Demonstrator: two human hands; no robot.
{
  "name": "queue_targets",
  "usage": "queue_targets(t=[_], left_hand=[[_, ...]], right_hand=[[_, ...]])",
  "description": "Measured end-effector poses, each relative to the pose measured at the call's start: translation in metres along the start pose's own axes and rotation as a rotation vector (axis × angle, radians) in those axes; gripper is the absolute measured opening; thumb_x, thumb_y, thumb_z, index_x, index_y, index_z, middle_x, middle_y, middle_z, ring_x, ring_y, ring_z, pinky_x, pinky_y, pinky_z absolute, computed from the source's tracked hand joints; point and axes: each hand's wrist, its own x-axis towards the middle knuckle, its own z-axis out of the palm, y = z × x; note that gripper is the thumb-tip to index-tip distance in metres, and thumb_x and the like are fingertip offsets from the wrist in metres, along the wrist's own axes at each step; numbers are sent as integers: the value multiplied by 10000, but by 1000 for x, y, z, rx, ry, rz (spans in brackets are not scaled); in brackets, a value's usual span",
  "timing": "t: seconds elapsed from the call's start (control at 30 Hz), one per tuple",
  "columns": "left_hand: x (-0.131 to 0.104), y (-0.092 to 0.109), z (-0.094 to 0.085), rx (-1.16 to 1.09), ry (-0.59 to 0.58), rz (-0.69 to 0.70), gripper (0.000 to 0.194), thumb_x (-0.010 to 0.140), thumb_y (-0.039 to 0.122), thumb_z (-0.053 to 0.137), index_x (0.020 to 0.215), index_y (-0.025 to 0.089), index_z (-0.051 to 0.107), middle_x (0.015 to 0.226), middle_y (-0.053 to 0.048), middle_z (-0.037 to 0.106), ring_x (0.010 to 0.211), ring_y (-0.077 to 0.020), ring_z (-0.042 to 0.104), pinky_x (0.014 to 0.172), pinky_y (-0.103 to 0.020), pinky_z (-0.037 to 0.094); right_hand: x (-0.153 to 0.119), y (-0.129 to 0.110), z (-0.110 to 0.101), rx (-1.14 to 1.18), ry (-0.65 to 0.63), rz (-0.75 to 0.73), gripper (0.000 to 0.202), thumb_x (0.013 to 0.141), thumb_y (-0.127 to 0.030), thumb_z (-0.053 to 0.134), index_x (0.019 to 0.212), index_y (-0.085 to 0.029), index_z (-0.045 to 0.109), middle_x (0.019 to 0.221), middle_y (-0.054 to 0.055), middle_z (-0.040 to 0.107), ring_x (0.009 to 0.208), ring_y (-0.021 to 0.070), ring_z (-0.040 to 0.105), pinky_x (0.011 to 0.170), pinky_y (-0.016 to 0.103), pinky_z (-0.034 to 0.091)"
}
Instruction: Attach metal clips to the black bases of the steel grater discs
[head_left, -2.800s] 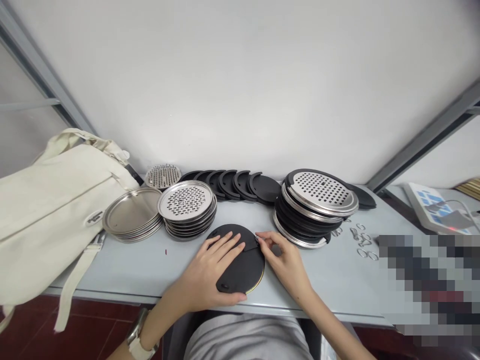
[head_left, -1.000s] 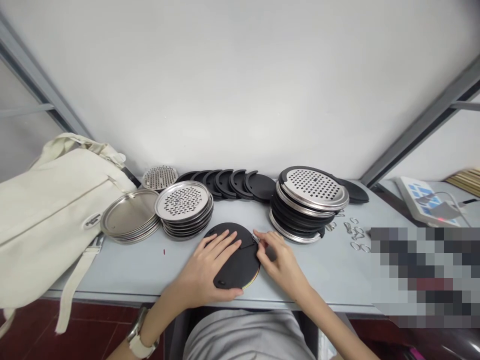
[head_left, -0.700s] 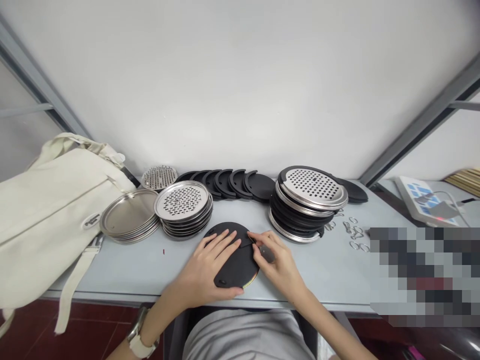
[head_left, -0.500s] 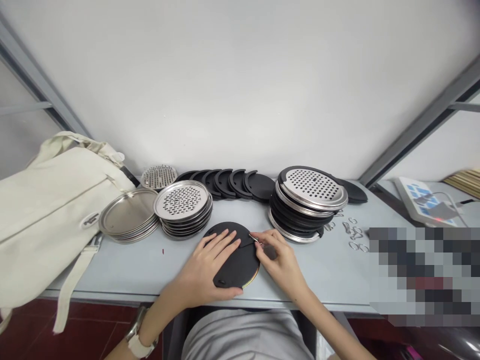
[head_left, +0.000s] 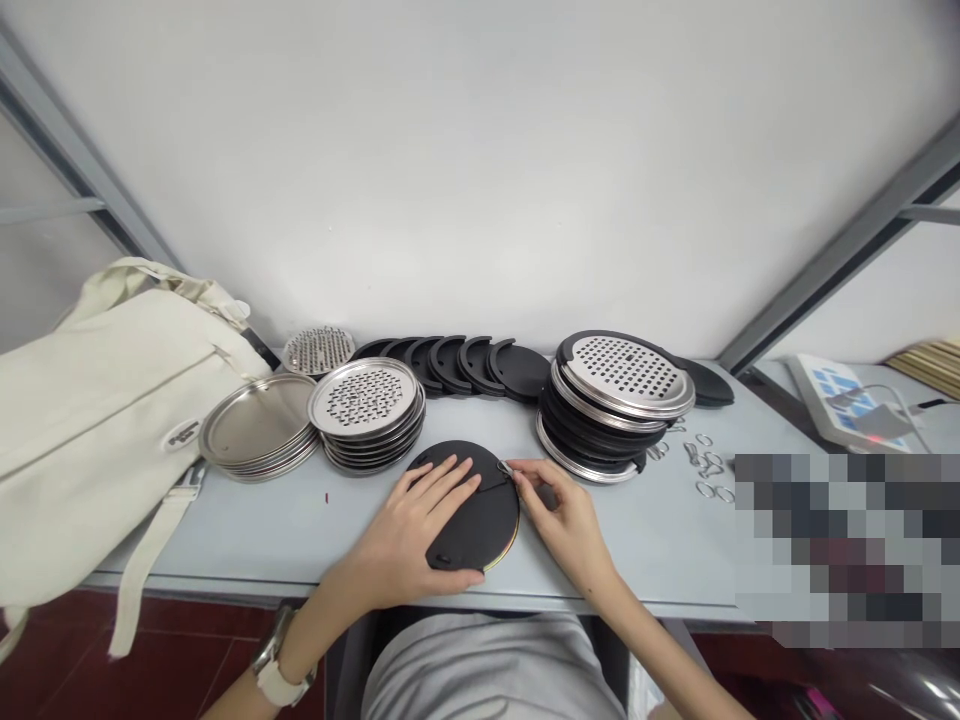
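Observation:
A round black disc (head_left: 487, 520) lies on the table near its front edge, with a thin coloured rim at its lower right. Across its left part my left hand (head_left: 420, 525) rests flat, fingers spread and thumb at the lower edge. At the disc's upper right edge, my right hand (head_left: 559, 510) pinches a small metal ring (head_left: 505, 467) between thumb and fingertips. Behind and to the right stands a stack of black and silver round pieces (head_left: 622, 400), topped by a perforated silver plate. More small metal rings (head_left: 705, 460) are scattered right of that stack.
Perforated metal plates (head_left: 367, 400) and plain metal plates (head_left: 259, 425) are stacked at the left, beside a cream bag (head_left: 112, 400). Black discs (head_left: 521, 372) lie overlapping along the wall. A white board with blue patches (head_left: 847, 400) is at the right.
The metal piece in my right fingers has turned, and its ring shape now shows over the disc's edge. My right fingertips have shifted slightly; my left hand has stayed in place.

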Motion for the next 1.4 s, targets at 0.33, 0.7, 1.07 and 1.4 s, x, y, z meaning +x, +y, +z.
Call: queue_targets(t=[0.33, 0.7, 1.07, 1.4], left_hand=[[0, 0, 0, 20, -18, -1, 874, 826, 617, 612, 1512, 198, 270, 1573, -83, 265, 1445, -292, 243, 1157, -466, 220], [0, 0, 2, 18, -6, -2, 883, 812, 603, 631, 1510, 193, 280, 1564, -90, 288, 1436, -308, 264, 1152, -481, 237], [0, 0, 1, 25, -18, -4, 870, 827, 602, 613, 1513, 192, 270, 1572, -90, 265, 1443, -303, 244, 1155, -480, 219], [0, 0, 1, 53, -10, 7, 864, 834, 614, 596, 1511, 182, 276, 1570, -87, 269, 1442, -299, 250, 1152, -470, 225]], right_hand=[[0, -1, 0, 11, -58, 42, 324, 974, -382, 462, 1111, -154, 647, 722, 18, 612, 681, 171, 580, 615, 251, 449], [-3, 1, 2, 26, -100, 13, 332, 983, -361, 445, 1202, -171, 608, 742, 12, 597, 652, 154, 546, 591, 235, 416], [-1, 2, 3, 10, -99, 45, 355, 982, -371, 432, 1181, -152, 626, 717, 14, 611, 629, 161, 551, 597, 249, 429], [-1, 6, 3, 27, -96, 40, 358, 981, -355, 435, 1181, -155, 654, 946, 78, 709, 849, 213, 652, 735, 287, 503]])
